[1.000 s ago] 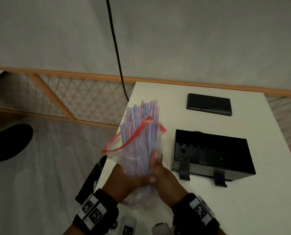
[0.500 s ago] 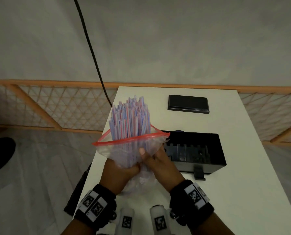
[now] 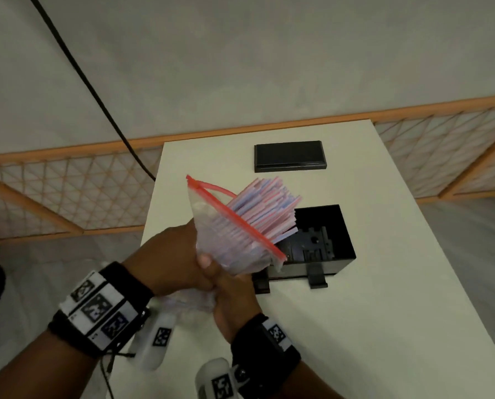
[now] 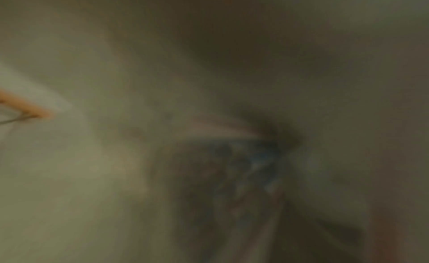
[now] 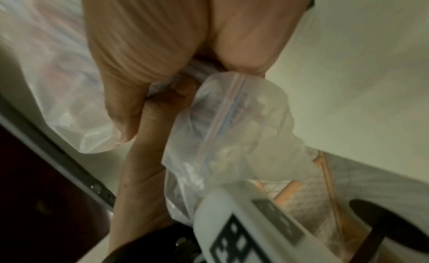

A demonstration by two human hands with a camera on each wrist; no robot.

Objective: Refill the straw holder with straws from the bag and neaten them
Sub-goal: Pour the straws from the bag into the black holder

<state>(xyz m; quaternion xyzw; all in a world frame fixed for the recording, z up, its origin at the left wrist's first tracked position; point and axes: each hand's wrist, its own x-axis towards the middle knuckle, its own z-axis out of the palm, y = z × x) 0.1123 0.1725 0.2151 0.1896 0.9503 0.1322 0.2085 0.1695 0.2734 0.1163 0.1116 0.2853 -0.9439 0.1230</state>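
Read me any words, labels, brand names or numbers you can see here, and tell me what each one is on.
No readable words, brands or numbers in any view.
Wristbands: black-and-white square marker patterns, no letters.
White wrist camera housing: the same kind of pattern, no text.
Bag, straws, straw holder, black lid: no print visible.
Left wrist view: too blurred to read anything.

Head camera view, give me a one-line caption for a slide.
Both hands tip a zip bag of striped straws toward the open black straw holder.
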